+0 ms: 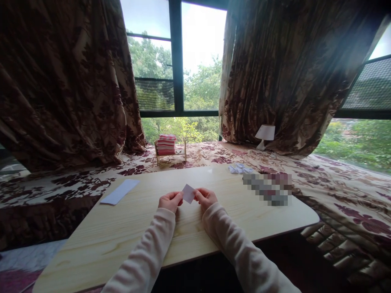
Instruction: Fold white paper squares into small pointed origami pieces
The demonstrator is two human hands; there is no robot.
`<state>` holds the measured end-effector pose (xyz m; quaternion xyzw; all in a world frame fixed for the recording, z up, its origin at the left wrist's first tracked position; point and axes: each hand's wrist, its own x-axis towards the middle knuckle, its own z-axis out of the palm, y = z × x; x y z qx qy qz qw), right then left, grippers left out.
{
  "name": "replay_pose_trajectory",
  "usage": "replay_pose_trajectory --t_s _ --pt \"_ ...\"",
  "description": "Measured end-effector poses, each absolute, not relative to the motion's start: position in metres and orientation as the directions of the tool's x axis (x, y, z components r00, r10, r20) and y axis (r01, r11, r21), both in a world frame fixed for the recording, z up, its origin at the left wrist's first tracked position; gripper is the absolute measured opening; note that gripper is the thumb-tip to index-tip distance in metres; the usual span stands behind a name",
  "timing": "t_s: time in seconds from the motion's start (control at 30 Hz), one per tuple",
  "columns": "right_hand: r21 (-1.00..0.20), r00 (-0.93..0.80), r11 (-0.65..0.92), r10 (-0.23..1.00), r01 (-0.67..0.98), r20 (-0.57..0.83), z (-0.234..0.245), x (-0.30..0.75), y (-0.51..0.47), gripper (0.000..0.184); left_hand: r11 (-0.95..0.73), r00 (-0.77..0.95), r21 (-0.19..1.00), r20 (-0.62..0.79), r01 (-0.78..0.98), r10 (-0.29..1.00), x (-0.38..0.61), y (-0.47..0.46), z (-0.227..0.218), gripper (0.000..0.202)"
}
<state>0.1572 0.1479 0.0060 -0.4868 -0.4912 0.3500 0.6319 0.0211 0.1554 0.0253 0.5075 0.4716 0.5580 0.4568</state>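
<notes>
A small white square of paper is held up just above the table, turned so that one corner points upward. My left hand pinches its left corner between thumb and fingers. At the opposite corner, my right hand grips it the same way. A strip of white paper lies on the table to the left. Several folded white paper pieces are heaped at the table's far right edge.
The pale wooden table stands before a ledge with flowered cloth. On the ledge are a small rack with folded pink striped cloths and a white lamp. A pixelated patch hides something at the table's right.
</notes>
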Motion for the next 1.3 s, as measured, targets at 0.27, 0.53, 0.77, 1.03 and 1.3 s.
replay_pose_trajectory --t_s 0.27,0.53,0.77,1.03,1.3 --pt "-0.95 0.248 0.312 0.921 -0.008 0.3 0.005 0.159 0.149 0.031 -0.144 0.058 0.989 0.146 -0.036 0.988 0.021 0.15 0.029 0.025" --pt "-0.941 0.195 0.337 0.926 -0.031 0.325 0.001 0.152 0.148 0.028 -0.197 0.14 0.98 0.192 0.024 0.971 0.026 0.145 0.03 0.033" --pt "-0.938 0.232 0.347 0.914 -0.021 0.333 -0.003 0.154 0.152 0.032 -0.224 0.14 0.973 0.214 0.053 0.967 0.025 0.143 0.031 0.03" --pt "-0.936 0.325 0.349 0.882 0.035 0.341 -0.002 0.159 0.155 0.039 -0.187 0.122 0.982 0.182 0.029 0.976 0.028 0.143 0.03 0.025" --pt "-0.942 0.351 0.335 0.883 -0.009 0.311 0.003 0.157 0.151 0.037 -0.14 -0.056 0.99 0.138 -0.032 0.989 0.016 0.158 0.024 0.026"
